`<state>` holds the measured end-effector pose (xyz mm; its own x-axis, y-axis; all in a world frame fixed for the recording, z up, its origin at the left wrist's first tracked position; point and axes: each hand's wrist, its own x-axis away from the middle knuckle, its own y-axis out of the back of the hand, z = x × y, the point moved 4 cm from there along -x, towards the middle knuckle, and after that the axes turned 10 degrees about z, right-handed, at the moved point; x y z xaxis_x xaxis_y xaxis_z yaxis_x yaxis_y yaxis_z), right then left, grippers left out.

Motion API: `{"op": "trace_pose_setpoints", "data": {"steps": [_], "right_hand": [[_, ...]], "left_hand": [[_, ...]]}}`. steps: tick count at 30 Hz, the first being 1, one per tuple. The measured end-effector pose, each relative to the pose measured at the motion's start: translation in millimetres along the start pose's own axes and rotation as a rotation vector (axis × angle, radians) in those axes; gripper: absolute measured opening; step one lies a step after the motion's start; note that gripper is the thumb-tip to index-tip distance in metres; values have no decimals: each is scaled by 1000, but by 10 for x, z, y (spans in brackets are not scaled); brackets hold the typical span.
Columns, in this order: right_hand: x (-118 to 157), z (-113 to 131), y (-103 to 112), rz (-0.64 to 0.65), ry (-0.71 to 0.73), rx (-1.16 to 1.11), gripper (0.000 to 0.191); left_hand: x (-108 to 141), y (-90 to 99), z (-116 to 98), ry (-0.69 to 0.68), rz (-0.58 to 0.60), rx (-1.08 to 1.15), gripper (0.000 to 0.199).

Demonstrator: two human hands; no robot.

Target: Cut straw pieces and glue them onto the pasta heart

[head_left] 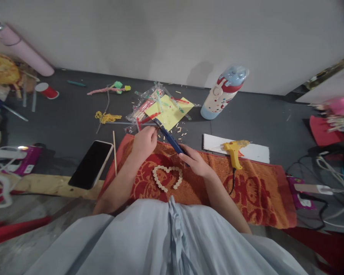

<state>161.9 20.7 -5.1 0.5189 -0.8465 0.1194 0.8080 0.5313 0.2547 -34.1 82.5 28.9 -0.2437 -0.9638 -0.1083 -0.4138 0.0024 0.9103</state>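
Hand work at a dark tabletop [275, 126], parts listed by falling size; places are relative to the towel, sides as the wearer sees them. The orange towel [195, 189] lies along the near edge. Beyond its far edge, right of centre, stands a spotted bottle [225, 91]; left of it lies a phone [91, 165]. A white board [258, 152] runs along the towel's far edge at right. A yellow note [169, 119] lies beyond the far edge, near the middle. The blue tool [173, 142], its exact type unclear, slants across that edge. The glue gun [234, 152] rests across the board, its handle reaching over the towel.

The right hand [196, 160] has its grip clamped round the tool's near end. The left hand [145, 142] has its grip drawn together beside the tool's tip; whether it pinches anything cannot be told. The heart [159, 185] of pale pieces lies on the towel, left of centre, with a gap at its near end. A stick [114, 152] lies beside the towel's left edge; pale bits [182, 134] are scattered just beyond its far edge.

Step, as judged: cutting small pieces. The next move would call for a steady left grip, clear of the tool's tip, and controlled right-hand pressure.
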Motion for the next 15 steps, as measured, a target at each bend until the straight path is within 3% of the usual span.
{"op": "trace_pose_setpoints", "data": {"steps": [4,6,8,12,15], "right_hand": [[-5,-36,13,-84,-19,1,56],[-8,-29,23,-112,-15,-6,57],[-13,-5,23,-117,-5,-10,56],[-31,23,-5,-109,7,-21,59],[-48,2,-44,-102,31,-33,62]], "left_hand": [[62,94,-114,-72,-210,-23,17],[98,118,-184,-101,-233,25,19],[109,75,-235,-95,-121,113,28],[104,-159,-230,9,218,402,40],[99,-317,-220,-6,320,697,44]]}}
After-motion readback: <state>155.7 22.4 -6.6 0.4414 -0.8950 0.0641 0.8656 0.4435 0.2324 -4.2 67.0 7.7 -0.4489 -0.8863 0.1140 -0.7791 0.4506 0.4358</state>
